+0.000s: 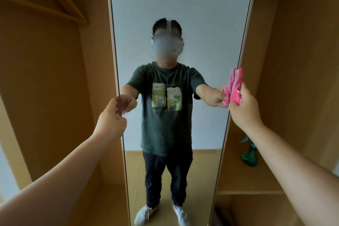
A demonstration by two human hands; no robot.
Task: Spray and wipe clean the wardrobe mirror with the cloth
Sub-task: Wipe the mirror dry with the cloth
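Mirror (pixel 179 5) upright at centre. Pink cloth (pixel 235 88), bunched, touches its right edge, clutched in the right hand (pixel 244 110). Left hand (pixel 111 117) curls round the mirror's left edge. Green spray bottle (pixel 250 156) stands on the right-hand shelf (pixel 247 180).

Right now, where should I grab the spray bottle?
By the slim neck under the trigger, coming from the open front of the shelf: the bottle stands upright, its wide base below. The right hand holds the cloth.
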